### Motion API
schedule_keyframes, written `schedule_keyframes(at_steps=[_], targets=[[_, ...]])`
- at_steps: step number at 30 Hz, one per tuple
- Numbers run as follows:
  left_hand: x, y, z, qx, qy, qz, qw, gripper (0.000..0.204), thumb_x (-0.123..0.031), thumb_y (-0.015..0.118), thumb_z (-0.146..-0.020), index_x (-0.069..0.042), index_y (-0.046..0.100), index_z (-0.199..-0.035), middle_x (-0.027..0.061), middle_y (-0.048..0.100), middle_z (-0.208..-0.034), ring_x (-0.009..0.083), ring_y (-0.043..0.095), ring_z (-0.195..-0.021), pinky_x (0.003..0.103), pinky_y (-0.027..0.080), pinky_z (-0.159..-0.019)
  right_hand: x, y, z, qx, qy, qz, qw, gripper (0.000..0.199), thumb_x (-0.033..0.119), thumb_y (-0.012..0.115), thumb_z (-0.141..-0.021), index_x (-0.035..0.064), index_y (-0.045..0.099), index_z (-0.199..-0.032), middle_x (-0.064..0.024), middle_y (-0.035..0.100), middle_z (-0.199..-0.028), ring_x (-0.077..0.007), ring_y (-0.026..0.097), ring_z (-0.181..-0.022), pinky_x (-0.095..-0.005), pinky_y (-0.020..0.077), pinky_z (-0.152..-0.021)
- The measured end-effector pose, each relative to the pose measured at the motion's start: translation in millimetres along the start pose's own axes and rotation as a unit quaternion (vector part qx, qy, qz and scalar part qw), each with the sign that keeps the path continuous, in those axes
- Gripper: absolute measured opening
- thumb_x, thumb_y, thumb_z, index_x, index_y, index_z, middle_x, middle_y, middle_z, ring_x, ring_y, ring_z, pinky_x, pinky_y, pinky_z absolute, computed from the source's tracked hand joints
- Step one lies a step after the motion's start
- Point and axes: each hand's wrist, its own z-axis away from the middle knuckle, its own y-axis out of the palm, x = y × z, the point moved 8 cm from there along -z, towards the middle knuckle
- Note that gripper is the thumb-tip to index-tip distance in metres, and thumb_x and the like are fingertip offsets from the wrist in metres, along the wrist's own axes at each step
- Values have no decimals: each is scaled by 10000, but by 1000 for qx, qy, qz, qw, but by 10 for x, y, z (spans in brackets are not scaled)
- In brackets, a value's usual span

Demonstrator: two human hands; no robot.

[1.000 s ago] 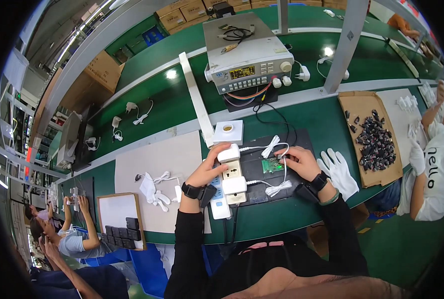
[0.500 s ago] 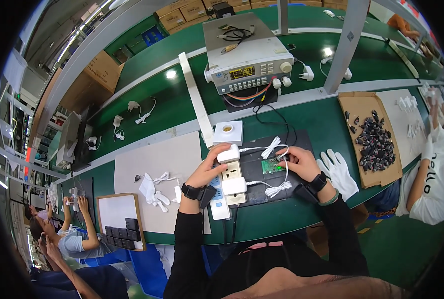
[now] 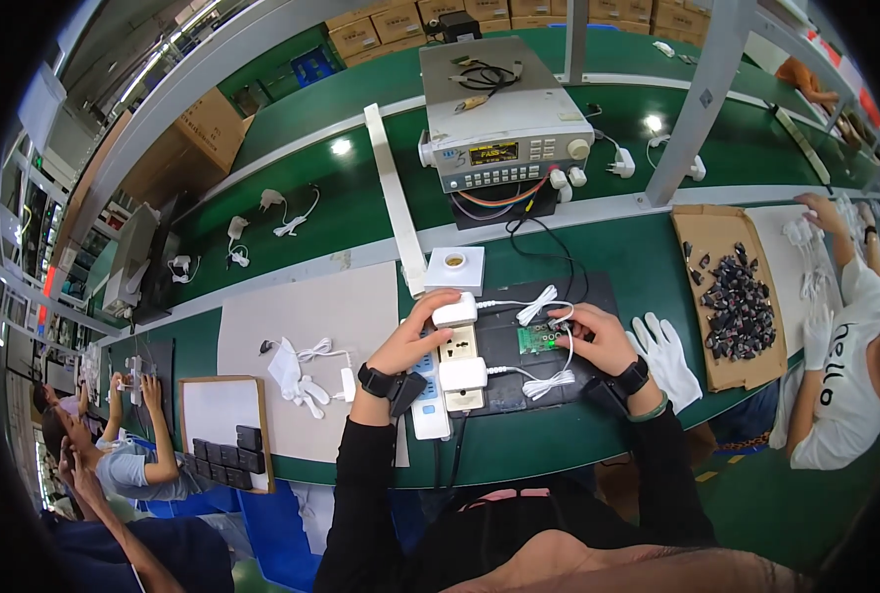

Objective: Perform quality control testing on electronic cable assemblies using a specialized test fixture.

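My left hand [image 3: 412, 343] is closed around the upper white power adapter [image 3: 456, 311], which sits on a cream socket block [image 3: 457, 346]. A second white adapter [image 3: 463, 374] is plugged in below it, untouched. White bundled cords run right from both adapters. My right hand [image 3: 601, 341] pinches a cord's end, its plug mostly hidden by the fingers, at the right edge of a small green circuit board [image 3: 534, 340]. A green light glows on the board by the fingertips. The board lies on a black mat [image 3: 504, 395].
A grey bench instrument [image 3: 504, 124] stands behind, near a white box with a round socket [image 3: 454, 269]. White gloves [image 3: 665, 361] and a cardboard tray of black plugs [image 3: 742, 306] lie right. Left are a tray of black blocks [image 3: 227, 457] and a white adapter [image 3: 348, 383]. Co-workers sit either side.
My right hand has shifted slightly lower along the board's edge. The instrument's screen shows different content. The co-worker on the right now reaches over the white adapters. The whole view has shifted slightly.
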Motion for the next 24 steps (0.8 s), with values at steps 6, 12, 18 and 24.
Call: schedule_keyframes(at_steps=[6,12,18,24], targets=[[-72,3,-11,-12,-4,-40,999,526,-115,600,-881,-104,407,-1370,91,423,-1379,232,378,-1305,336,306,-1074,-19,25,-32,-11,-15,59,998,276,91,690,-804,100,675,-1080,-40,579,-836,-113,525,-652,-245,440,-606],[-157,-101,-20,-64,-2,-125,990,548,-93,616,-868,-91,405,-1375,93,499,-1316,229,477,-1217,326,395,-999,59,-59,-52,-63,-84,-8,994,222,69,652,-843,57,664,-1064,-30,629,-923,-95,592,-778,-231,470,-689],[-774,-987,0,-269,168,162,935,578,-280,632,-884,-60,402,-1366,147,577,-1198,222,613,-930,302,485,-690,-182,94,-73,-29,72,-308,948,250,71,589,-908,14,633,-1147,-32,680,-1051,-68,605,-903,-215,482,-797],[-1396,-1957,-515,-308,125,-39,942,421,-260,569,-933,-76,486,-1302,41,612,-989,54,500,-713,172,345,-533,-176,145,-105,-21,42,-215,976,297,86,579,-919,19,602,-1207,-77,683,-1050,-105,609,-909,-236,485,-787]])
